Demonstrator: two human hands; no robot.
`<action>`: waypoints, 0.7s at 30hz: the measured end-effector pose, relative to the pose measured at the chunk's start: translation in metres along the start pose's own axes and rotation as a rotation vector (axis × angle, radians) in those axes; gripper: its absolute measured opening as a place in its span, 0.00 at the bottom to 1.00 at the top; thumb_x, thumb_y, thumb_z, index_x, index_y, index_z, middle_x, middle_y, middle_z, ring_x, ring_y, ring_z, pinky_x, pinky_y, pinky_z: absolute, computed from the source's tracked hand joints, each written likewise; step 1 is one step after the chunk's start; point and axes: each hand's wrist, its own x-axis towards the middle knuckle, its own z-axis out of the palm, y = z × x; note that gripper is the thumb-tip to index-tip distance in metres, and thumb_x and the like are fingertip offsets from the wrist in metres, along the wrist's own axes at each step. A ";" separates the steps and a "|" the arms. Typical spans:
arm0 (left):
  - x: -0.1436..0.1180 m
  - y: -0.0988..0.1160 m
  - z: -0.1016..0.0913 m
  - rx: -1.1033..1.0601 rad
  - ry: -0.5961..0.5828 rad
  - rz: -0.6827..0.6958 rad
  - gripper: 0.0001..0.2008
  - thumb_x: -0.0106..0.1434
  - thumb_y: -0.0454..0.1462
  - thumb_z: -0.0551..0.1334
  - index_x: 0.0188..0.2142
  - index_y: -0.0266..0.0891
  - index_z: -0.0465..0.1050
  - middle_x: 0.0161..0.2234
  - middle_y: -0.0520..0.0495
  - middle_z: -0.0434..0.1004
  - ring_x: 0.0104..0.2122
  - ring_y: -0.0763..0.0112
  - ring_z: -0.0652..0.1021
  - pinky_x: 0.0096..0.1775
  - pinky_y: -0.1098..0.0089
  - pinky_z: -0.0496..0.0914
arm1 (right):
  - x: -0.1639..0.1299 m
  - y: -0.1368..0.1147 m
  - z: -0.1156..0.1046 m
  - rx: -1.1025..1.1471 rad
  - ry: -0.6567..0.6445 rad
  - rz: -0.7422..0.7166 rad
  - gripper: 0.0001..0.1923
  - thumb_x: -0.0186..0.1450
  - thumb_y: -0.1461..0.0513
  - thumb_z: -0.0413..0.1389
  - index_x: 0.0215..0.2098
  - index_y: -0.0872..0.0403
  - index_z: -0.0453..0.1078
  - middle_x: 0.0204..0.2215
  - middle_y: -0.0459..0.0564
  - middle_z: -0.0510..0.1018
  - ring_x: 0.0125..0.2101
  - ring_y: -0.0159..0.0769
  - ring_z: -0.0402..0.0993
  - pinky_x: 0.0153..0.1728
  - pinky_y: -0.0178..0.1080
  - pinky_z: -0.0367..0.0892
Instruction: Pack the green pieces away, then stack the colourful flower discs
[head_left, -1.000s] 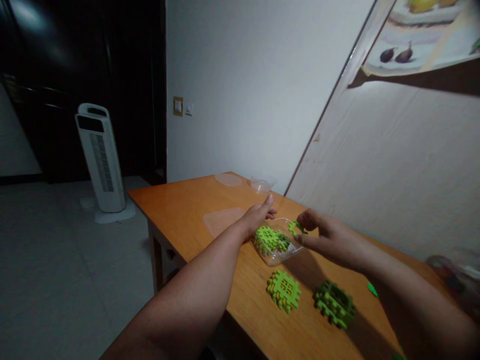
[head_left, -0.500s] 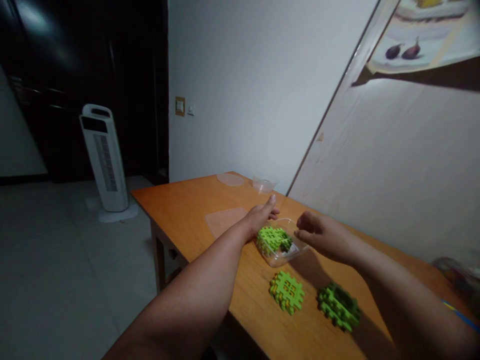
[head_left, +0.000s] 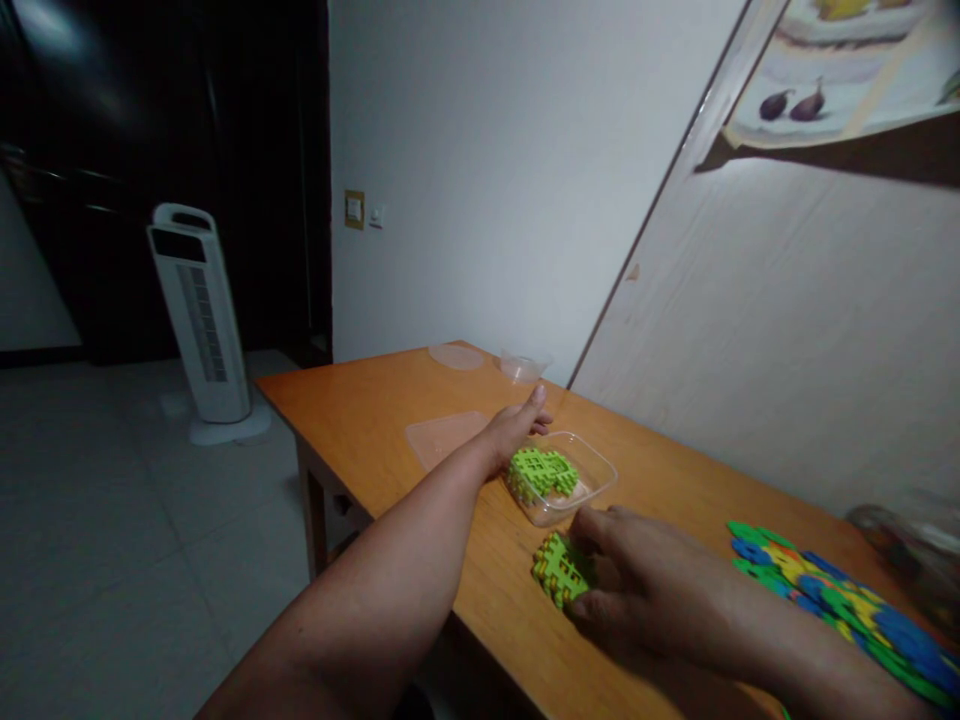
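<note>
tower fan (head_left: 199, 318) on floor | wall switch (head_left: 355, 210) | fruit pic (head_left: 840, 70) top rt | lid (head_left: 456, 357) far table end

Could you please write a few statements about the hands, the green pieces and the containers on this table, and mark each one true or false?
1. The right hand rests on a light green stack of pieces lying on the table. True.
2. The clear container beside the left hand is empty. False: it holds green pieces.
3. The left hand is by the clear container's far-left side. True.
4. A red bowl stands at the table's far end. False: the small bowl there is clear.
5. Multicoloured pieces lie right of the right hand. True.
</note>
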 end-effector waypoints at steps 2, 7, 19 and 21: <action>0.000 0.000 0.000 -0.001 -0.002 -0.001 0.46 0.58 0.70 0.43 0.47 0.34 0.76 0.47 0.35 0.78 0.48 0.57 0.75 0.53 0.61 0.65 | 0.000 0.001 0.002 -0.010 0.012 0.008 0.08 0.55 0.60 0.60 0.34 0.50 0.69 0.33 0.50 0.78 0.30 0.38 0.71 0.28 0.36 0.56; 0.000 0.000 0.000 -0.016 0.003 -0.002 0.47 0.58 0.70 0.43 0.47 0.32 0.76 0.46 0.34 0.78 0.48 0.56 0.75 0.53 0.60 0.65 | 0.000 0.007 0.001 -0.011 0.035 -0.004 0.08 0.56 0.62 0.57 0.35 0.50 0.67 0.29 0.49 0.78 0.27 0.36 0.69 0.27 0.36 0.54; -0.002 0.004 0.001 0.005 0.008 -0.006 0.46 0.58 0.70 0.42 0.47 0.34 0.75 0.48 0.36 0.78 0.49 0.57 0.75 0.53 0.61 0.65 | -0.004 0.004 0.010 0.013 0.059 -0.026 0.13 0.56 0.55 0.62 0.37 0.50 0.70 0.35 0.51 0.78 0.30 0.37 0.69 0.27 0.37 0.54; -0.001 0.003 0.001 0.009 0.004 -0.013 0.47 0.58 0.70 0.42 0.47 0.34 0.76 0.47 0.36 0.79 0.49 0.56 0.75 0.53 0.61 0.66 | -0.004 0.008 0.010 0.008 0.066 -0.030 0.13 0.56 0.56 0.62 0.38 0.50 0.71 0.35 0.51 0.78 0.29 0.37 0.70 0.28 0.37 0.54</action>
